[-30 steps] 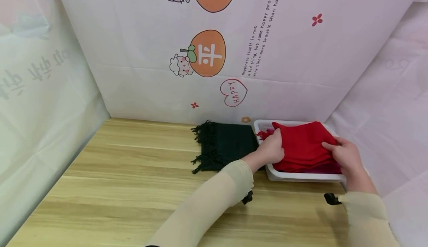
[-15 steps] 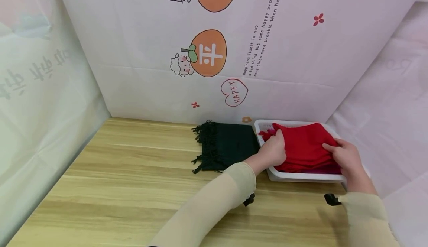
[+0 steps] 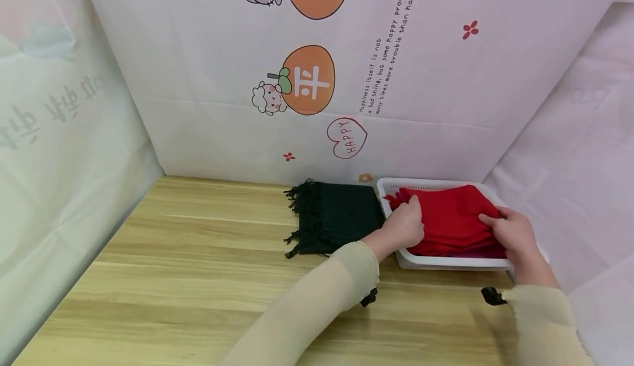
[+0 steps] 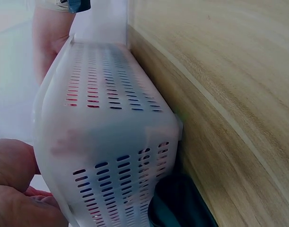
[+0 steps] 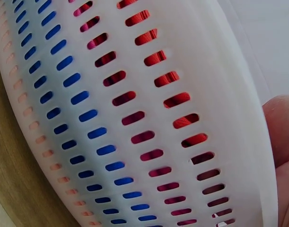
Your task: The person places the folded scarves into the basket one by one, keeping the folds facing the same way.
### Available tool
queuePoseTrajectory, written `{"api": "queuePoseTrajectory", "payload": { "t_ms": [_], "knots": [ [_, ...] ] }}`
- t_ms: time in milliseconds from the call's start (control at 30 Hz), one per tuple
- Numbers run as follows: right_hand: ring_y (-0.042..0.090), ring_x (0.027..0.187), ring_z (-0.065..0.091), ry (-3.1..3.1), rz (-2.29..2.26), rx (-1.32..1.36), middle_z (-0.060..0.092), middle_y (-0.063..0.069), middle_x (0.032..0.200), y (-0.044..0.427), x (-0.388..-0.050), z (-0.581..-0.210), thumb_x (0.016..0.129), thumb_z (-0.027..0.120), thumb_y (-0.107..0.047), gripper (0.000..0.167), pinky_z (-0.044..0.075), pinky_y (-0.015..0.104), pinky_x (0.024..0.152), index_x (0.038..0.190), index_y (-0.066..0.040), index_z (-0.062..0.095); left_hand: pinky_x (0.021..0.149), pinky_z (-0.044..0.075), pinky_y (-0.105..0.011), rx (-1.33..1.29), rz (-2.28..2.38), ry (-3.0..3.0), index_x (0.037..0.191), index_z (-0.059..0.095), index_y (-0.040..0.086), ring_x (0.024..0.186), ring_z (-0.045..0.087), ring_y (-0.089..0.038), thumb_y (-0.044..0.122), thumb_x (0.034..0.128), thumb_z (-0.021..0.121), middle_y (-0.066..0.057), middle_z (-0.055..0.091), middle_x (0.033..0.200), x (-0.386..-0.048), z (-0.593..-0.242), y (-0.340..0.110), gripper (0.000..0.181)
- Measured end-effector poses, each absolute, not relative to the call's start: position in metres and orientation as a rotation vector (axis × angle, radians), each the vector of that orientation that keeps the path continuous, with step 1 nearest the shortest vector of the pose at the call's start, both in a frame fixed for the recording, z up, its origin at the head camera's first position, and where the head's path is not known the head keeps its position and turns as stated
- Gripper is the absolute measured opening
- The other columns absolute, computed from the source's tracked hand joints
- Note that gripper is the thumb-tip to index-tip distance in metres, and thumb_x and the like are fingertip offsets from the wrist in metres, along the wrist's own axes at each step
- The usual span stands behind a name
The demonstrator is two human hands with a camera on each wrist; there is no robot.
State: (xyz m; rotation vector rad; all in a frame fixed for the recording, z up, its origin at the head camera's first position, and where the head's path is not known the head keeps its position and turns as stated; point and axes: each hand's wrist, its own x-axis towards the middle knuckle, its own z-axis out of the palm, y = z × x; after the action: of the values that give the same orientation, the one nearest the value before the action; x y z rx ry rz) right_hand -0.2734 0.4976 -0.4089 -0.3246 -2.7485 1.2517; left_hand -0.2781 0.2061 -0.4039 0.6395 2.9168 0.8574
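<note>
A folded red scarf [image 3: 453,214] with a short fringe at its left lies on top inside the white plastic basket [image 3: 453,263] at the back right of the table. My left hand [image 3: 406,223] holds the scarf's left side over the basket rim. The right hand [image 3: 512,236] pinches its right edge, thumb on top, other fingers mostly hidden. Purple-magenta cloth [image 3: 487,250] shows beneath the red one. Through the slots of the basket wall [image 5: 243,132], the right wrist view shows red, magenta, blue and pale pink layers. The left wrist view has the left hand [image 4: 16,189] at the rim.
A folded dark green scarf [image 3: 346,214], fringe to the left, lies on the wooden table [image 3: 198,256] against the basket's left side. A printed white cloth wall [image 3: 223,135] stands behind the table, with more white cloth [image 3: 594,162] close on the right.
The red scarf's far left corner has sunk and flattened slightly into the basket. My left hand has shifted a little to the right; the right hand has barely moved.
</note>
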Motion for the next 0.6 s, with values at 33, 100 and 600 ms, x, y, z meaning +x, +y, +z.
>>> {"api": "queuePoseTrajectory", "payload": {
  "t_ms": [33,100,600],
  "knots": [
    [0.048,0.134,0.043,-2.75,1.246,-0.325,0.035,0.04,0.167,0.4977,-0.2736,-0.409,0.114,0.057,-0.044,0.081,0.042,0.016,0.077,0.17,0.008,0.031,0.051,0.047,-0.017,0.645,0.853,2.917,0.172,0.032,0.003,0.054,0.056,-0.005,0.024,0.1107,0.068,0.003,0.061,0.071,-0.278,-0.4034,0.206,0.075],
    [0.049,0.136,0.043,-2.752,1.238,-0.326,0.036,0.04,0.166,0.4979,-0.274,-0.4092,0.114,0.057,-0.044,0.081,0.042,0.018,0.078,0.169,0.008,0.032,0.052,0.048,-0.017,0.65,0.852,2.916,0.172,0.033,0.003,0.056,0.057,-0.005,0.024,0.1103,0.069,0.003,0.062,0.072,-0.278,-0.4029,0.2058,0.074],
    [0.057,0.139,0.044,-2.821,1.071,-0.322,0.04,0.044,0.161,0.495,-0.2763,-0.4106,0.115,0.055,-0.04,0.074,0.043,0.038,0.09,0.163,0.015,0.039,0.05,0.048,-0.018,0.777,0.775,2.914,0.121,0.061,0.009,0.06,0.057,-0.007,0.02,0.1077,0.072,0.002,0.06,0.075,-0.2759,-0.4046,0.2015,0.02]
  ]
}}
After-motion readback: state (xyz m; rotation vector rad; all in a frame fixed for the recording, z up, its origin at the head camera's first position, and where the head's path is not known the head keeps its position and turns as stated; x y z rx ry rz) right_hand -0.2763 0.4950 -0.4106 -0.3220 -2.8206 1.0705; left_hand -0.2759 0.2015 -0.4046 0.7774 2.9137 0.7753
